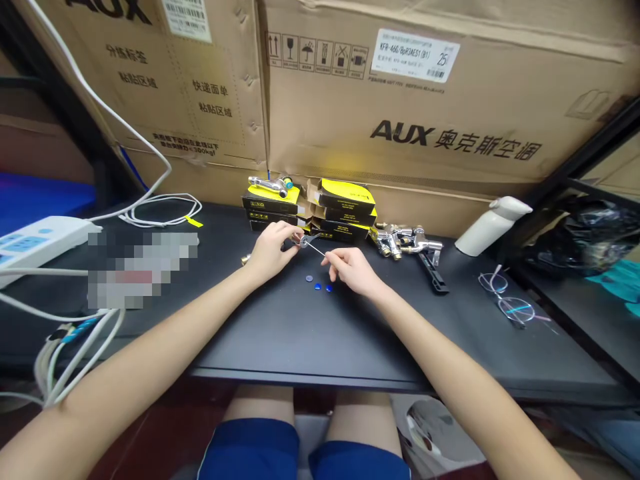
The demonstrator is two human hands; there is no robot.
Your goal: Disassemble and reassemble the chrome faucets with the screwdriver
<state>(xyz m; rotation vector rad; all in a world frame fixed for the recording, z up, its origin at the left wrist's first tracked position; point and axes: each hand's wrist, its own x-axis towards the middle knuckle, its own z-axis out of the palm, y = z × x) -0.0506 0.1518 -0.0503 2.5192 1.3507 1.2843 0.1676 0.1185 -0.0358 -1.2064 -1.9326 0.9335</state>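
Observation:
My left hand (273,248) is closed around a small metal tap part (303,241) near the far middle of the black table (300,333). My right hand (350,267) pinches a thin metal rod (316,250) whose tip meets that part. Three small blue caps (318,285) lie on the table just in front of the hands. A brass piece (245,259) peeks out behind my left wrist.
Stacked yellow-and-black boxes (320,210) with a chrome tap (270,185) on top stand behind the hands. Chrome taps (407,241) lie to the right, then a white bottle (490,225) and glasses (505,300). A power strip (40,241) and cables (155,210) sit left. Large cardboard boxes (400,100) form the back.

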